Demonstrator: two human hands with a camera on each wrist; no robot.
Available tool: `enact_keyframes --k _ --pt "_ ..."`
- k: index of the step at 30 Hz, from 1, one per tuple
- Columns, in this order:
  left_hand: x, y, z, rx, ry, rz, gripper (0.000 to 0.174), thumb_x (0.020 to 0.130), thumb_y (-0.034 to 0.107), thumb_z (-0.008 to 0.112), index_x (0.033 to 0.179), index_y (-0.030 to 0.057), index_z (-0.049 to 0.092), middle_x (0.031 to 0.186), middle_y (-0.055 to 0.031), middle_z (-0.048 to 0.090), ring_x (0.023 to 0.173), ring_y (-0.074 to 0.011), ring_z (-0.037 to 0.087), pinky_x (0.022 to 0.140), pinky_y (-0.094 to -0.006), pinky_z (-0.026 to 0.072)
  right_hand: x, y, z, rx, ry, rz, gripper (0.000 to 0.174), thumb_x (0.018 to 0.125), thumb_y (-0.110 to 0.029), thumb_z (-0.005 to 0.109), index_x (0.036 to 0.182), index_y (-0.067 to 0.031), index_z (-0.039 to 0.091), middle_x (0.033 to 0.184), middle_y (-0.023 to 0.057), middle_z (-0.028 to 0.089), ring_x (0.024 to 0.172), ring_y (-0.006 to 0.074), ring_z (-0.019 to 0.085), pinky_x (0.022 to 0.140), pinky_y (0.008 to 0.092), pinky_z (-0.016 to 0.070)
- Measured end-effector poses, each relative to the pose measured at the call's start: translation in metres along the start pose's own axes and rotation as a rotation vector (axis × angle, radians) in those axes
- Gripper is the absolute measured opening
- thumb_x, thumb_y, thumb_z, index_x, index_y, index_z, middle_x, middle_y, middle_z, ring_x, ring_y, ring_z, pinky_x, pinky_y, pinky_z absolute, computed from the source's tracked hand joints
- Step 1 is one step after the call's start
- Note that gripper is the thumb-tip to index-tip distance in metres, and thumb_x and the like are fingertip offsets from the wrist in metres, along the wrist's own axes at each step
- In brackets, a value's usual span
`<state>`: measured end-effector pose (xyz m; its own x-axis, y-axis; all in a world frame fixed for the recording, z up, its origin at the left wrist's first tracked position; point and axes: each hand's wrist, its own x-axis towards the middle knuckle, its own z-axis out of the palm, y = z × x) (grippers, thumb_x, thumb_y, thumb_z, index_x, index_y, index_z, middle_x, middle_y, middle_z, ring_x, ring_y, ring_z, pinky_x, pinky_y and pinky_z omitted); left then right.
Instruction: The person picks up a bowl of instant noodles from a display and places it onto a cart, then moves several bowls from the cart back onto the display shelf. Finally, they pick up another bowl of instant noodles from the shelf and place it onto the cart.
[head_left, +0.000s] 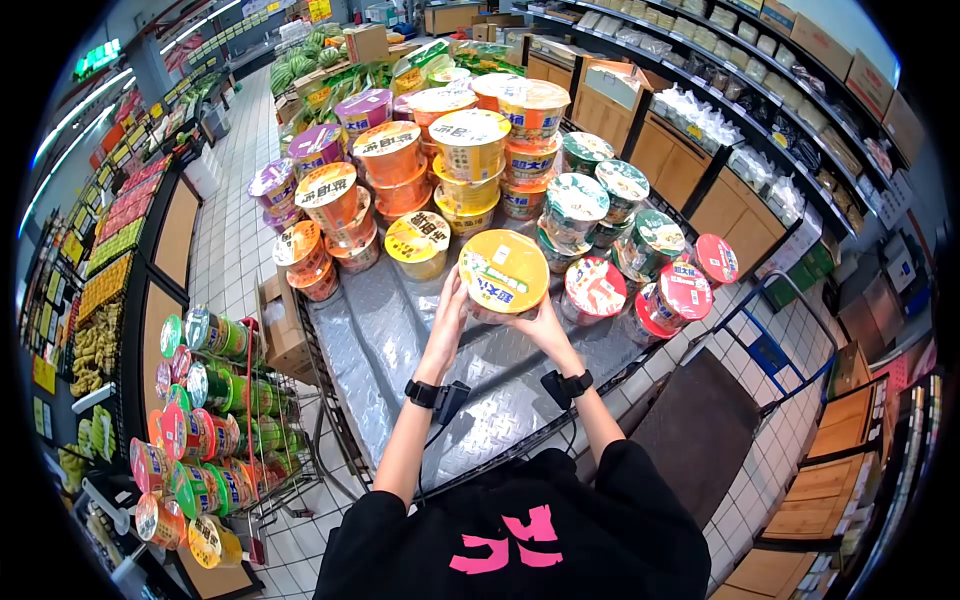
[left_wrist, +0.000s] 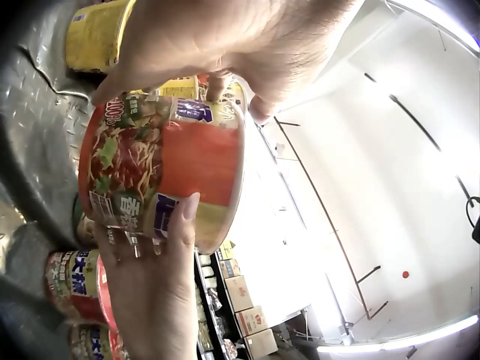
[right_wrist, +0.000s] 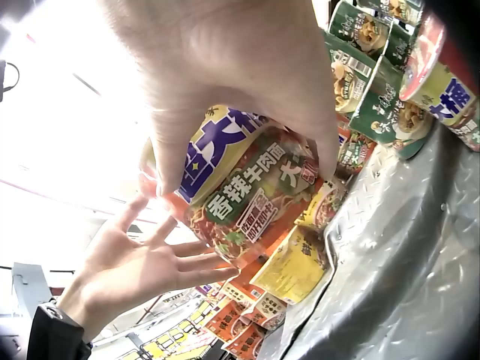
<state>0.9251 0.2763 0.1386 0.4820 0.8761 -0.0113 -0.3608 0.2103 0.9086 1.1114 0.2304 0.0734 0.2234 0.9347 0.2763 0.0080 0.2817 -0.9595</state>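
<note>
A tub of instant noodles [head_left: 504,272] with a yellow-orange lid is held between both hands above a grey metal platform [head_left: 400,345]. My left hand [head_left: 448,318] grips its left side, and my right hand [head_left: 546,328] grips the right. From the left wrist, the tub's orange and red wall [left_wrist: 202,161] shows a noodle picture, with the left hand [left_wrist: 232,37] spanning from base to rim. The right wrist view shows the right hand [right_wrist: 225,60] over the printed side. Just behind stands a yellow tub [head_left: 417,243]; a red-lidded tub [head_left: 595,289] is to the right.
Stacked orange tubs [head_left: 388,160] and purple tubs [head_left: 315,148] rise at the back left, green tubs [head_left: 577,200] at the right. A shopping cart full of noodle tubs [head_left: 215,385] stands at left. A blue-handled trolley [head_left: 765,355] is at right, with store shelves [head_left: 740,60] beyond.
</note>
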Motion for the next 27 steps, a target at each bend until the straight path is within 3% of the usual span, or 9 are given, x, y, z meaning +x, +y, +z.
enact_keyframes --k 9,11,16,27 --pt "-0.068 0.029 -0.035 0.012 0.005 0.045 0.061 0.099 0.041 0.046 0.151 0.0178 0.025 0.155 -0.0018 0.025 0.141 -0.0178 0.021 0.111 -0.0411 0.0186 -0.048 -0.05 0.064 -0.029 0.026 -0.013 0.096 0.068 -0.015 0.087 0.143 -0.0033 0.029 0.137 0.0105 0.048 0.126 0.0208 0.046 0.105 0.0357 0.0379" --pt "-0.084 0.034 -0.048 -0.022 -0.044 0.047 0.067 0.098 0.047 0.045 0.152 0.0189 0.018 0.157 -0.0009 0.019 0.145 -0.0179 0.013 0.112 -0.0496 0.0142 -0.057 -0.061 0.081 -0.072 -0.02 0.019 0.096 0.069 -0.009 0.085 0.144 -0.0055 0.026 0.14 0.0093 0.044 0.128 0.0199 0.044 0.107 0.0349 0.0366" --pt "-0.126 0.043 -0.092 -0.041 0.006 0.083 0.067 0.099 0.044 0.044 0.153 0.0161 0.016 0.156 -0.002 0.02 0.144 -0.0169 0.018 0.113 -0.0417 0.0195 -0.077 -0.066 0.135 -0.024 -0.045 0.0 0.099 0.067 -0.01 0.087 0.144 -0.0054 0.026 0.138 0.0106 0.046 0.126 0.0209 0.046 0.105 0.0358 0.038" --pt "-0.236 0.079 -0.186 -0.033 0.122 0.152 0.066 0.1 0.046 0.04 0.152 0.0126 0.018 0.154 -0.0046 0.026 0.143 -0.0192 0.023 0.113 -0.0431 0.0232 -0.134 -0.077 0.26 0.002 -0.134 -0.007 0.095 0.066 -0.007 0.086 0.142 -0.0045 0.03 0.134 0.0095 0.05 0.123 0.0199 0.048 0.105 0.0345 0.038"
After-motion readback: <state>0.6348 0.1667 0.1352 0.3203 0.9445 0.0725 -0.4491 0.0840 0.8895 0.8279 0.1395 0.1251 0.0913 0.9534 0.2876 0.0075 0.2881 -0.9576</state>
